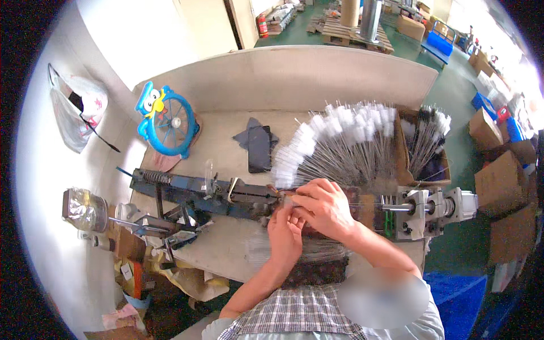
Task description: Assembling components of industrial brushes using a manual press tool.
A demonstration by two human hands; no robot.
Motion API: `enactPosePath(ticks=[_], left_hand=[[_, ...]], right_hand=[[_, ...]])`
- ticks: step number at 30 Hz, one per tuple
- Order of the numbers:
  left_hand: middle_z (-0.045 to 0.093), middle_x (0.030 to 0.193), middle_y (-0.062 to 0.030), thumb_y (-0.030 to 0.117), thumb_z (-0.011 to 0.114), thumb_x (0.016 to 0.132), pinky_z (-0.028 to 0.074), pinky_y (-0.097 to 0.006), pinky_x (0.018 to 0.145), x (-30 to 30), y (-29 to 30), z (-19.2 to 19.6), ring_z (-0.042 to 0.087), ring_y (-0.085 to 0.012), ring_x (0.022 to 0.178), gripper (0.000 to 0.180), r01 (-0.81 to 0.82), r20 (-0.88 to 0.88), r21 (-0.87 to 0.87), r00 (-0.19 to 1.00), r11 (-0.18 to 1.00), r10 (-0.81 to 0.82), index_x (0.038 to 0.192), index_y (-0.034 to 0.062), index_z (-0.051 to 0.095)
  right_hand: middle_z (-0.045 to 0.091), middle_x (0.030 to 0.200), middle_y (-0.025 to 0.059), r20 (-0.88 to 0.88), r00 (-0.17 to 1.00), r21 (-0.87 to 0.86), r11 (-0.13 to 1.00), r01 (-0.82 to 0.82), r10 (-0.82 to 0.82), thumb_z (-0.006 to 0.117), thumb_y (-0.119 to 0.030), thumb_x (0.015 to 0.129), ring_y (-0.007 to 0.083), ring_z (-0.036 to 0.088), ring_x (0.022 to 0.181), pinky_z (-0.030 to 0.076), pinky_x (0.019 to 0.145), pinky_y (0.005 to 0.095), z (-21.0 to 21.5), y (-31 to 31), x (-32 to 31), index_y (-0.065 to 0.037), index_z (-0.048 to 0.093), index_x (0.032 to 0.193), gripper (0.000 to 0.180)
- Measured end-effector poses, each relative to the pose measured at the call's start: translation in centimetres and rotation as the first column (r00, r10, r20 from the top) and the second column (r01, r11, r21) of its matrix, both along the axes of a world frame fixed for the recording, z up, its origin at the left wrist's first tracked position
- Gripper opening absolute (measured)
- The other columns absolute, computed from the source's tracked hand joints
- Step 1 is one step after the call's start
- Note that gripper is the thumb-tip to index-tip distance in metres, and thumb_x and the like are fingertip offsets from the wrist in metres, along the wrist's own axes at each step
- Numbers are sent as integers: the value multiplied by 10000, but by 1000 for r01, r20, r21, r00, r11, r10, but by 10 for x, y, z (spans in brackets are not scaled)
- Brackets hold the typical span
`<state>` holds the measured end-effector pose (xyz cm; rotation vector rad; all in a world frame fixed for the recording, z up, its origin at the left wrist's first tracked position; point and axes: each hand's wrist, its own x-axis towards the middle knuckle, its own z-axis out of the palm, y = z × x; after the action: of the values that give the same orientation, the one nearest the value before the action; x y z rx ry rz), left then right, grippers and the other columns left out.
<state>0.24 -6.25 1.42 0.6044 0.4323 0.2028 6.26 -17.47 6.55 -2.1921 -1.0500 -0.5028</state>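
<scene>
My left hand [285, 233] and my right hand [323, 207] meet at the right end of a long dark metal machine arm [238, 198]. Both have their fingers curled in a pinch; whatever sits between the fingertips is too small and covered to make out. Just behind them fans a big pile of wire-stemmed brushes [345, 130] with white bristle heads, stems pointing toward me. A bundle of thin bare wires [326, 252] lies below my hands, partly behind my forearms. Right of my right hand, a steel shaft [398, 208] juts from a motor unit [462, 205].
A dark phone [259, 150] lies on a grey cloth behind the machine arm. A blue cartoon-shaped fan [170, 124] stands at the back left. More brushes fill a cardboard box [403, 153] at right. A low panel [283, 76] borders the table's far side.
</scene>
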Motion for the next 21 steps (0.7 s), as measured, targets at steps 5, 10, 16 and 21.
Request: enactPosePath(ticks=[5, 10, 16, 21], left_hand=[[588, 928, -22, 306, 422, 925, 434, -300, 834, 0, -5, 18, 558, -144, 892, 246, -44, -50, -123, 998, 991, 38, 950, 95, 546], [580, 922, -12, 362, 421, 918, 420, -298, 837, -6, 1, 8, 544, -141, 891, 287, -13, 95, -169, 995, 986, 30, 972, 110, 548], [575, 820, -30, 307, 469, 907, 445, -275, 762, -6, -3, 30, 566, -145, 795, 234, 18, -1, -175, 1000, 984, -18, 891, 89, 552], [592, 855, -78, 109, 477, 897, 486, -289, 693, -3, -2, 8, 586, -176, 794, 127, -12, 21, -69, 1000, 998, 14, 952, 6, 528]], right_hand=[[624, 924, 21, -18, 1000, 30, 1000, 10, -9, 716, -196, 627, 212, 569, 898, 449, 759, 354, -4, 11, -3, -101, 667, 948, 338], [631, 909, 7, 1, 992, 34, 991, 130, -130, 724, -222, 605, 202, 577, 871, 438, 754, 345, -7, 25, -8, -96, 658, 933, 358], [635, 901, -7, 65, 990, 35, 992, 120, -123, 725, -219, 597, 189, 578, 866, 430, 759, 337, -6, 12, -5, -100, 661, 911, 342], [635, 902, -2, 87, 989, 9, 993, 121, -121, 724, -198, 593, 194, 580, 866, 434, 759, 342, -1, 5, -6, -98, 665, 924, 351]])
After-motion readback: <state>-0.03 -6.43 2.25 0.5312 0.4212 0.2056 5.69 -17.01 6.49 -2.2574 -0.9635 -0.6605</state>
